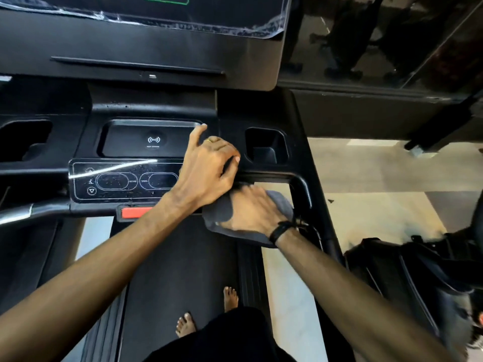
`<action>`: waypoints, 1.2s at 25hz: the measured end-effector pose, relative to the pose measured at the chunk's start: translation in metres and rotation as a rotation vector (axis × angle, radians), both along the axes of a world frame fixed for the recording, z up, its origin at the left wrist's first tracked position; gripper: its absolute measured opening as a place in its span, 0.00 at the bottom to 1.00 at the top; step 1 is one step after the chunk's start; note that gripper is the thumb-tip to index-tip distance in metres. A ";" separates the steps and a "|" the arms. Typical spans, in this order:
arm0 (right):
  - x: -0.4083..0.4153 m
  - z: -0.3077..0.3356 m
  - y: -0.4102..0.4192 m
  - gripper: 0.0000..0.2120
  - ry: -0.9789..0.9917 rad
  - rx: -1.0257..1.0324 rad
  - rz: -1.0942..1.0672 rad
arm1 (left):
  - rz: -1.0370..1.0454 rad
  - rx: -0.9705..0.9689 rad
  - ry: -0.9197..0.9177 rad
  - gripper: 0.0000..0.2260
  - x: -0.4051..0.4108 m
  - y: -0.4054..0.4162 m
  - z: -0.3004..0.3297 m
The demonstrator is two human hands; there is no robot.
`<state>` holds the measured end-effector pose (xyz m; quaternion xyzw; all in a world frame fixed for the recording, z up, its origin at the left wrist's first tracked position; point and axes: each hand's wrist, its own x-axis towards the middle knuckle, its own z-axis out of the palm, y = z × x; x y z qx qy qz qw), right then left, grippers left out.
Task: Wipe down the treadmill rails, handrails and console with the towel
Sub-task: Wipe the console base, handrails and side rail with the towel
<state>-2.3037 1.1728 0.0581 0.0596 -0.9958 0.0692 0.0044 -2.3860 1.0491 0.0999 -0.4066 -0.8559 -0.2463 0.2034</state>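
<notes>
Standing barefoot on the treadmill belt (183,257), facing the console (146,105).

Right hand (252,209): spread flat on the grey towel (219,212), fingers fairly wide, palm down, pressing the cloth against the front crossbar at the right end of the console, just left of where the right handrail (304,189) curves down. The hand is motion-blurred, so I judge a wipe stroke is under way; I cannot tell its direction.

Left hand (206,168): reaches across my body and rests on the console just above the towel. Thumb lies at the corner of the charging tray (146,141); the other fingers are curled over the ledge beside the right cup holder (266,146). It looks like a brace and holds no cloth.

Progress, judged only from surface condition:
- Button panel (122,181) shows specks and a streak; likely not yet wiped.
- Right handrail junction: in hand now.
- Left handrail (18,212), the display screen (156,11) with its peeling film, and the side rails beside the belt give no sign either way at this view.

Estimate: early to mid task. Most of the console, both handrails and the deck rails appear outstanding.
</notes>
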 end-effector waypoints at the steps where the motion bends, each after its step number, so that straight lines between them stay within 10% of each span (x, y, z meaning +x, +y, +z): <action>1: 0.002 -0.003 0.001 0.19 0.112 0.030 -0.009 | -0.031 -0.014 0.008 0.10 0.000 0.010 0.001; 10: 0.061 -0.022 0.065 0.46 0.155 -0.004 -0.170 | -0.063 0.030 -0.010 0.09 0.001 0.019 0.006; 15: 0.022 -0.008 0.028 0.42 -0.132 -0.121 -0.066 | 0.227 0.088 -0.033 0.11 -0.025 -0.046 0.013; 19: -0.019 0.002 -0.026 0.29 -0.040 -0.060 0.046 | 0.313 0.084 -0.044 0.11 -0.029 -0.070 0.017; 24: 0.000 -0.017 -0.011 0.37 0.158 0.035 0.080 | 0.398 0.137 -0.093 0.10 -0.035 -0.093 0.016; 30: 0.033 -0.021 0.014 0.16 0.279 -0.431 -0.105 | 0.582 0.281 -0.177 0.12 -0.043 -0.156 0.015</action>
